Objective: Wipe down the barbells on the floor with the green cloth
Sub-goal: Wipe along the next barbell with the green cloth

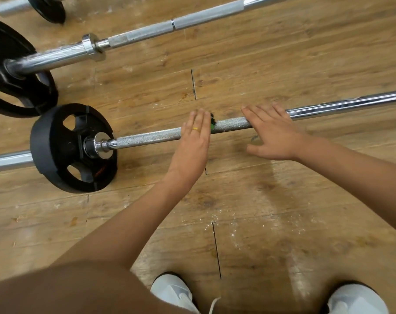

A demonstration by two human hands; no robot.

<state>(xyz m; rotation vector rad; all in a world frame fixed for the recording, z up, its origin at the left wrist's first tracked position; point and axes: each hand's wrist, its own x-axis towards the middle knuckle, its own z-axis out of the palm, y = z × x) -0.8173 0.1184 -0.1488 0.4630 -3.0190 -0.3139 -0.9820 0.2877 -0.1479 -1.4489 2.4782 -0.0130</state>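
Observation:
The nearest barbell (147,138) lies across the wooden floor, with a small black plate (56,155) on its left end. My left hand (193,141) lies flat across the knurled shaft with straight fingers. It presses the green cloth (212,125) onto the bar, and only a small green and black edge shows beside the fingers. My right hand (272,134) rests on the same shaft further right, fingers spread and straight. A second barbell (151,32) lies beyond, roughly parallel.
A large black plate (2,53) sits on the second barbell's left sleeve. A third bar and plate (49,10) show at the top left. My white shoes (174,293) stand near the bottom edge. White chalk dust speckles the floorboards (260,211).

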